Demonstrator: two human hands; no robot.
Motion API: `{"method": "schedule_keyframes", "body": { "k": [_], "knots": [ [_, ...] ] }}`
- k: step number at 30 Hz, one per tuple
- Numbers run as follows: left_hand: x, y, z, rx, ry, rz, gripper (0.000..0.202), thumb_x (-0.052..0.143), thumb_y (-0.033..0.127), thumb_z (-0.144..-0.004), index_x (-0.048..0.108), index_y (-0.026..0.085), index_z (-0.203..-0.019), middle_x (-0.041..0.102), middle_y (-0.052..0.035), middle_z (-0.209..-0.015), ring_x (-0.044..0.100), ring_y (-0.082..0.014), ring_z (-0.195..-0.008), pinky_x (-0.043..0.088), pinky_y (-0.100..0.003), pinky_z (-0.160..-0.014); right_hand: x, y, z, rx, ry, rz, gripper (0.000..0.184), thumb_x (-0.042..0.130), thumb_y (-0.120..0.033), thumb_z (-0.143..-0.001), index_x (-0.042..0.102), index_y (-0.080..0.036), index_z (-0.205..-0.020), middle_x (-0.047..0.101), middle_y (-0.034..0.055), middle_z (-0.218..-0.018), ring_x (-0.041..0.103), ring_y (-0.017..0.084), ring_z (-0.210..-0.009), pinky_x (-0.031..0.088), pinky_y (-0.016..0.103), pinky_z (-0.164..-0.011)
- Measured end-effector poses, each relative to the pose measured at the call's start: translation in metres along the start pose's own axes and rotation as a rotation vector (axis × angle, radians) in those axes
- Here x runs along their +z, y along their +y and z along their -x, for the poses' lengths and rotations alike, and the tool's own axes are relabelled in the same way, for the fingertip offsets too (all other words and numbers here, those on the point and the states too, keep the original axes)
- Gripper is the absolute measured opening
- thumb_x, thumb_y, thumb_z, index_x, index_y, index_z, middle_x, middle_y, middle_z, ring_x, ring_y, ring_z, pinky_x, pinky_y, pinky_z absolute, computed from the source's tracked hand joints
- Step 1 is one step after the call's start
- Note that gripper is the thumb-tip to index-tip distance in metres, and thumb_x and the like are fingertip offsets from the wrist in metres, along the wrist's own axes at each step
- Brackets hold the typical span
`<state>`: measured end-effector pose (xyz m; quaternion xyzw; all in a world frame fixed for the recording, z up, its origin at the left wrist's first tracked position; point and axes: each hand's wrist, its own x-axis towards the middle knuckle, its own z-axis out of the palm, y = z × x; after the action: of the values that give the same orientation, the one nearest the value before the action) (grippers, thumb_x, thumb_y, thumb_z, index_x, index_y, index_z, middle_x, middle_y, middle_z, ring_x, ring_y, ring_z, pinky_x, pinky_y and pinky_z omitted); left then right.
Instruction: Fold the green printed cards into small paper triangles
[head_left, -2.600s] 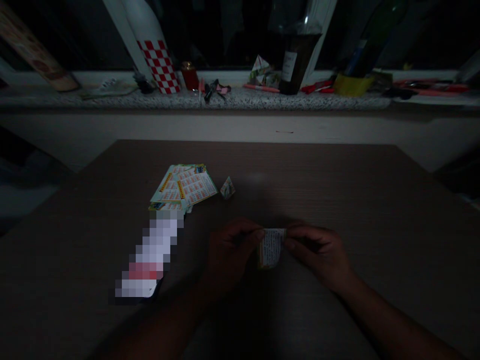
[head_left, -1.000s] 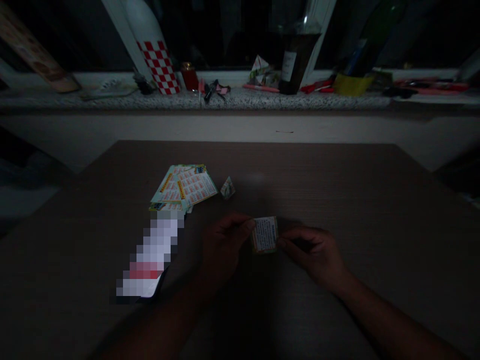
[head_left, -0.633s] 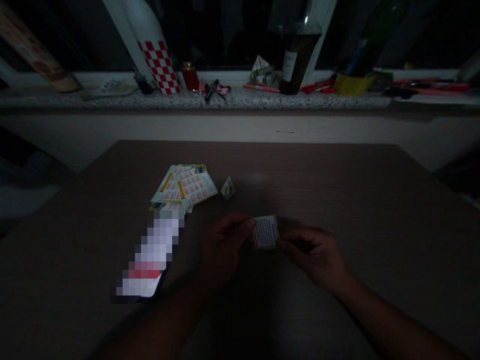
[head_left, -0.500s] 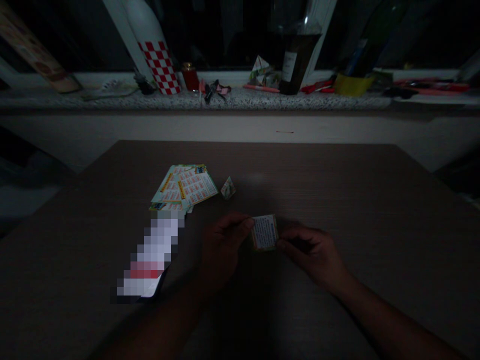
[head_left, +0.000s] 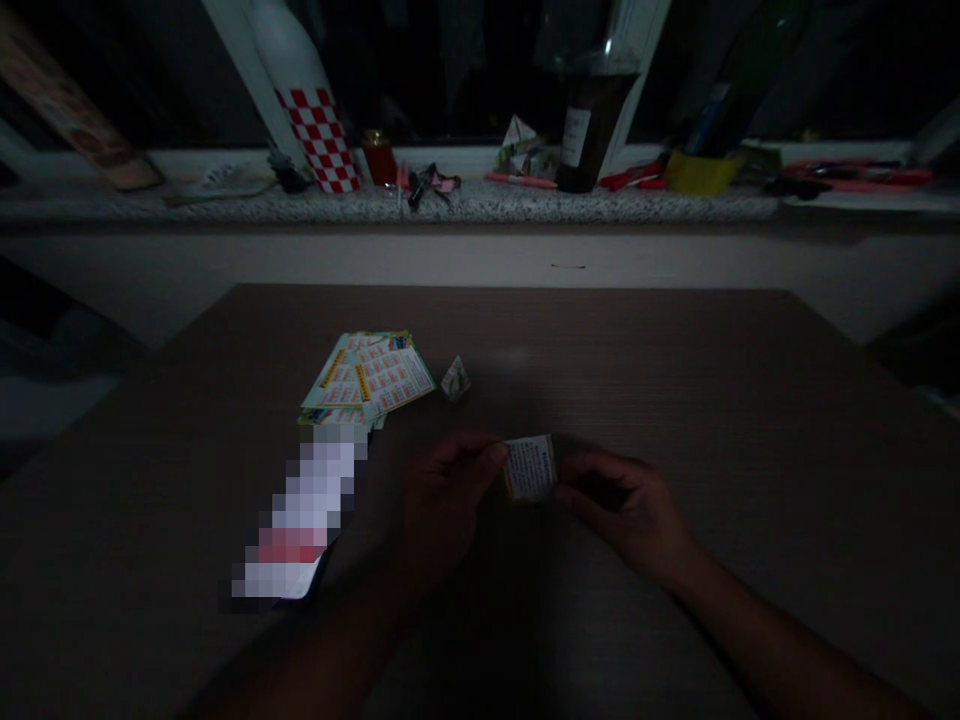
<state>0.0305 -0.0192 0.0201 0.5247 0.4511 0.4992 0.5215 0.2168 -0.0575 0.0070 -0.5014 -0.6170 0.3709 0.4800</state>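
A small square of folded printed paper (head_left: 530, 468) is held up between my two hands, its lines of small text facing me. My left hand (head_left: 450, 490) pinches its left edge between thumb and finger. At the lower right edge, my right hand (head_left: 630, 505) pinches it with thumb and forefinger. Beyond my left hand stands a small folded paper piece (head_left: 455, 379) with a pointed top. Left of that piece lies a fanned pile of printed sheets (head_left: 394, 372) with rows of orange-red print.
A lit phone (head_left: 307, 510), its screen blurred out, lies left of my left hand. On the windowsill (head_left: 480, 208) stand a red-and-white checked bottle (head_left: 322, 135), a dark cup (head_left: 592, 130), a yellow holder (head_left: 701, 172) and small clutter. The wooden table (head_left: 675, 350) ends at the wall.
Both hands keep their pinch on the paper, which has barely moved. The whole view has shifted very slightly.
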Motion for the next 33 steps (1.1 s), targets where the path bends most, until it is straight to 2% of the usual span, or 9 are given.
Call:
{"method": "schedule_keyframes", "body": {
  "k": [5,8,14,19,21,27,33],
  "knots": [
    [0.000,0.001,0.006,0.194,-0.208,-0.175,0.006,0.064,0.023,-0.083,0.069,0.020,-0.082,0.066,-0.0015,-0.080,0.061,-0.0144,-0.075,0.048,-0.025,-0.068,-0.004,-0.007,0.002,-0.117,0.137,0.040,0.014,0.071,-0.019,-0.076,0.072,-0.025,-0.089,0.073,0.0027,-0.081,0.068,0.018,-0.071,0.056,0.029,-0.062],
    [0.000,0.000,0.008,0.274,-0.257,-0.219,0.005,0.064,0.021,-0.083,0.069,0.021,-0.084,0.066,-0.0019,-0.081,0.061,-0.0144,-0.075,0.048,-0.026,-0.069,-0.005,-0.010,0.002,-0.209,0.143,0.043,0.016,0.070,-0.014,-0.077,0.073,-0.026,-0.087,0.073,0.0014,-0.077,0.068,0.018,-0.070,0.055,0.029,-0.061],
    [0.001,0.000,0.008,0.287,-0.243,-0.237,0.005,0.064,0.021,-0.084,0.070,0.020,-0.083,0.064,-0.0010,-0.078,0.060,-0.0133,-0.072,0.046,-0.024,-0.065,-0.005,-0.013,0.003,-0.277,0.133,0.016,0.015,0.069,-0.009,-0.077,0.073,-0.023,-0.081,0.072,0.0016,-0.072,0.066,0.017,-0.065,0.055,0.032,-0.061],
    [0.001,0.002,0.007,0.261,-0.209,-0.220,0.005,0.065,0.021,-0.083,0.070,0.021,-0.081,0.063,0.0008,-0.075,0.059,-0.0114,-0.069,0.045,-0.022,-0.062,-0.003,-0.009,0.002,-0.134,0.203,0.044,0.014,0.073,-0.016,-0.074,0.074,-0.025,-0.084,0.075,0.0011,-0.076,0.070,0.018,-0.065,0.058,0.029,-0.059],
    [0.000,0.001,0.007,0.262,-0.199,-0.218,0.005,0.065,0.021,-0.083,0.069,0.021,-0.082,0.063,0.0012,-0.076,0.059,-0.0111,-0.070,0.045,-0.021,-0.062,-0.003,-0.010,0.002,-0.119,0.214,0.041,0.013,0.073,-0.016,-0.074,0.074,-0.025,-0.083,0.075,0.0010,-0.075,0.070,0.017,-0.065,0.058,0.028,-0.058],
    [0.001,-0.003,0.006,0.284,-0.213,-0.192,0.004,0.065,0.019,-0.084,0.069,0.020,-0.082,0.063,0.0011,-0.076,0.060,-0.0109,-0.071,0.046,-0.022,-0.065,-0.004,-0.012,0.003,-0.227,0.190,0.068,0.009,0.068,-0.013,-0.078,0.072,-0.022,-0.078,0.073,0.0014,-0.072,0.068,0.016,-0.063,0.056,0.028,-0.057],
    [0.001,-0.005,0.007,0.351,-0.210,-0.208,0.007,0.065,0.017,-0.084,0.069,0.022,-0.087,0.064,0.0027,-0.078,0.060,-0.0092,-0.072,0.046,-0.020,-0.065,-0.003,-0.012,0.003,-0.237,0.226,0.090,0.013,0.068,-0.010,-0.077,0.071,-0.023,-0.079,0.073,-0.0007,-0.072,0.068,0.014,-0.064,0.057,0.024,-0.058]
  ]
}}
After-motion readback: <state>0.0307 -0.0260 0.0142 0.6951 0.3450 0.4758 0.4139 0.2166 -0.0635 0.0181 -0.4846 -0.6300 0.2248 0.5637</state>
